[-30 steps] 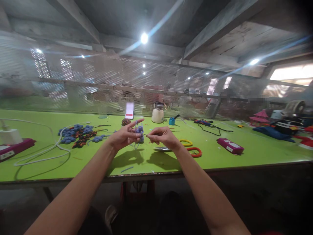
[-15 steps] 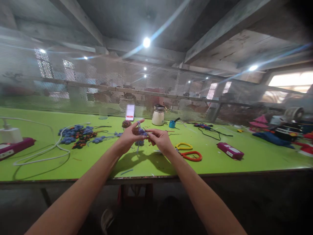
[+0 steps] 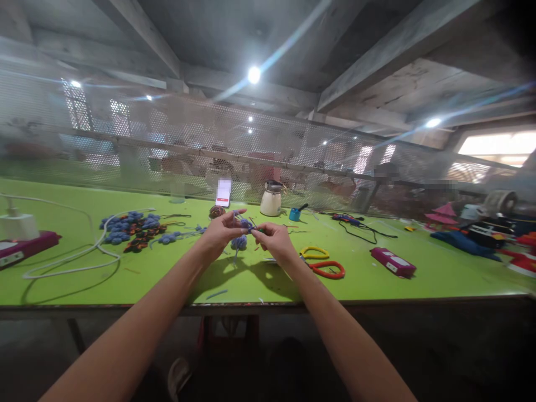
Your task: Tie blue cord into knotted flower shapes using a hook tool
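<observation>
My left hand [image 3: 221,233] is closed on a small piece of blue-purple crochet [image 3: 247,224], with a strand of yarn running over its raised index finger. My right hand [image 3: 273,239] pinches a thin crochet hook [image 3: 261,228], whose greenish handle barely shows between the fingers. The hook's tip meets the work at my left fingertips. Below the hands sits a blue-purple yarn bundle [image 3: 239,243]; whether it joins the held piece I cannot tell. Scissors [image 3: 329,269] with one red and one yellow handle lie by my right wrist, blades partly hidden.
Crocheted blue flowers [image 3: 119,229] and dark-orange ones [image 3: 144,238] are heaped at left, near a white cable [image 3: 98,248]. Behind the hands are a yarn ball [image 3: 216,212], a phone [image 3: 223,192], a cream jug [image 3: 271,200] and a blue pot [image 3: 295,214]. A purple power strip [image 3: 392,262] lies right.
My left index finger has come down slightly and the hands have shifted a little, showing more of the yarn bundle beneath. The view has also moved slightly.
</observation>
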{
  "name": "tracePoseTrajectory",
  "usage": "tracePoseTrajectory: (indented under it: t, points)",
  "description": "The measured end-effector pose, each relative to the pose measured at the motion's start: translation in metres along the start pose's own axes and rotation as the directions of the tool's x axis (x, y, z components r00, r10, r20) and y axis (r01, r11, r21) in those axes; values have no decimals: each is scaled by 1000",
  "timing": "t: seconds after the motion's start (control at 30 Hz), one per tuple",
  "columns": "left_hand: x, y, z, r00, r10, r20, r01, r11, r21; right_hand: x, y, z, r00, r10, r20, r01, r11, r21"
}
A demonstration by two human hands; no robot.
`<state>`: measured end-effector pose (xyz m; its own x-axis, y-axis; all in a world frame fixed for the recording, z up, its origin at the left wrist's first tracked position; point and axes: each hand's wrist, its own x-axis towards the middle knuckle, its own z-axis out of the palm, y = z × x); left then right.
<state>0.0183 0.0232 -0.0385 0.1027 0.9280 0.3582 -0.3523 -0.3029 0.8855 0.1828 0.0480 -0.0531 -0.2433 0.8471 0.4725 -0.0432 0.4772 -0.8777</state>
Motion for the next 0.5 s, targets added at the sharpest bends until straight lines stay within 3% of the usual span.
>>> tracePoseTrajectory:
  t: [0.23,0.5]
  points:
    - [1,-2,-1,1000,17,-6,-16,997,78,0,-4,0,992,123,24,-124,988,90]
    - [3,-11,9,978,207,6,-198,927,318,3,2,0,961,276,-22,-268,947,179]
